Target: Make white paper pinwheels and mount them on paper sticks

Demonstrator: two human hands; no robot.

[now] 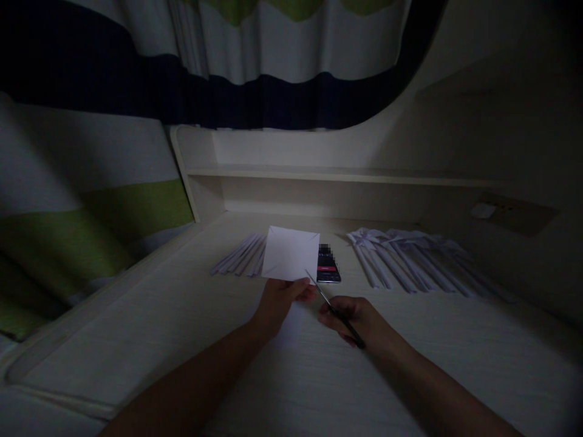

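My left hand (279, 303) pinches the lower edge of a square white sheet of paper (291, 252), its thumb lying on top. Short diagonal lines run inward from the paper's corners; whether each is a cut or a crease I cannot tell. Scissors (336, 311) with dark handles are in my right hand (362, 318), fingers closed round them. Their slim blades reach up and left to the paper's lower right corner. How far the blades are apart does not show clearly.
A phone (328, 274) with a lit screen lies just right of the paper. Several thin white paper sticks (239, 258) rest at the left. Several more, topped with folded white paper (412, 261), lie at the right. A shelf (319, 173) and curtain (291, 100) are behind.
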